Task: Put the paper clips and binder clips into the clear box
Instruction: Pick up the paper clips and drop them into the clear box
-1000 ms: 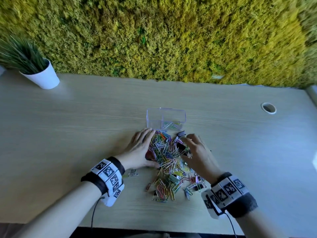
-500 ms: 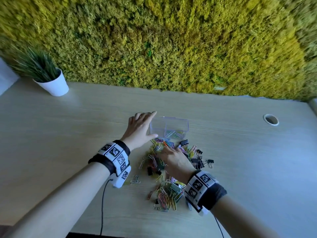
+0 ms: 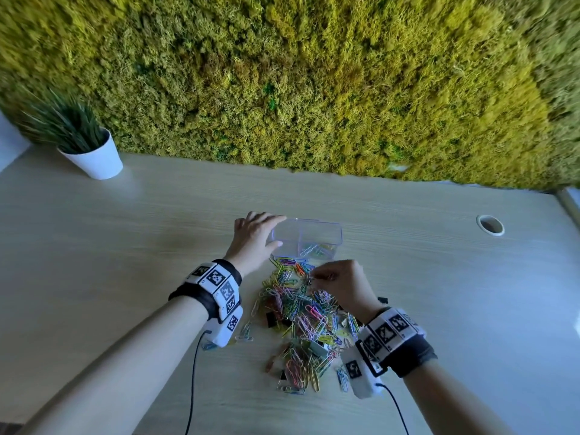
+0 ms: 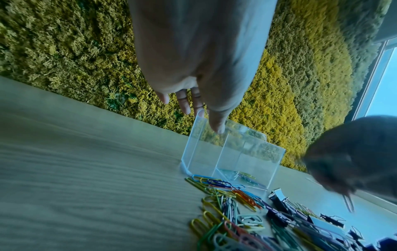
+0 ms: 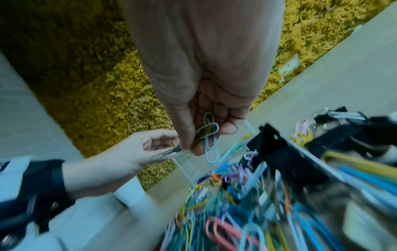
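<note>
A clear box (image 3: 306,238) with a divider stands on the desk, a few paper clips (image 3: 317,248) in its right compartment. My left hand (image 3: 276,232) holds the box's left end, fingers over the far rim and thumb on the near wall. In the left wrist view the thumb (image 4: 217,126) sits at the box (image 4: 232,158) rim. A pile of coloured paper clips (image 3: 301,321) with black binder clips (image 3: 272,318) lies just in front of the box. My right hand (image 3: 314,277) hovers above the pile's far end. It pinches a few paper clips (image 5: 211,144).
A white potted plant (image 3: 94,158) stands at the desk's far left. A moss wall (image 3: 314,89) runs behind the desk. A cable hole (image 3: 490,225) is at the far right. Stray clips (image 3: 244,334) lie under my left wrist.
My left hand left the pile and moved up to take hold of the box's left end. My right hand crossed the pile and now holds clips lifted off it.
</note>
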Motion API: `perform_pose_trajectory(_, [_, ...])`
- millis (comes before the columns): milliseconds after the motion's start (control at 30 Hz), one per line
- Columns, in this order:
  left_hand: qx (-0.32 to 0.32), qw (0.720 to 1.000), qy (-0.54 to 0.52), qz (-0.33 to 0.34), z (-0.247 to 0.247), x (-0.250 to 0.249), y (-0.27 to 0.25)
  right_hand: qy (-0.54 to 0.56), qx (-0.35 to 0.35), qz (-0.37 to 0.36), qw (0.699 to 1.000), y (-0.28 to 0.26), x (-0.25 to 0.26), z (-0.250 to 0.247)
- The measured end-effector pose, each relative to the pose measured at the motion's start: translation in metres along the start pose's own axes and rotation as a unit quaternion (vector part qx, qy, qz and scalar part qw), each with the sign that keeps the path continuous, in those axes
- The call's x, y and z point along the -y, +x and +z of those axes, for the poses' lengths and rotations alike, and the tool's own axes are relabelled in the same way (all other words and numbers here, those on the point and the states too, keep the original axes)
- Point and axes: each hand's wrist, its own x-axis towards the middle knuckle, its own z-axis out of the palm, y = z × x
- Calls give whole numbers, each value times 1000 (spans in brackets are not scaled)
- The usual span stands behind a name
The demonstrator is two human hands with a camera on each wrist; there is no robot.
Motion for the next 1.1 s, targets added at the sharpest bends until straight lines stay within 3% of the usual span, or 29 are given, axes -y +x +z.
perform_pose_trajectory(200, [-6,999,-35,-6,2,3,0,40,-72,-29,996,33,25,-30])
perform_pose_trajectory(333, [0,999,-41,-11,2,2,-1,-88,-94,-104,986,58,35,-32])
perform_pose_trajectory(433, [6,999,-33,-15,0,1,0,-125,-81,-124,981,66,32,-27])
perform_pose_trajectory(600, [37,999,1,0,-5,3,-7,-130,-99,-134,977,57,20,-25])
perform_pose_trajectory(733, [59,998,-12,-36,-13,14,-31,-135,-108,-141,975,37,-2,-36])
perform_pose_trajectory(800, [102,992,-32,-64,-21,22,-47,-147,-109,-124,975,28,-15,-42])
perform_pose_trajectory(900, [230,966,-4,-115,-26,34,-70,-192,-88,-148,966,20,-24,-37])
perform_pose_trajectory(1000, [339,930,33,-141,-27,38,-85,-208,-11,-169,963,16,-16,-15])
perform_pose_trajectory(1100, [416,894,104,-128,-29,35,-94,-263,89,-134,951,16,-16,9])
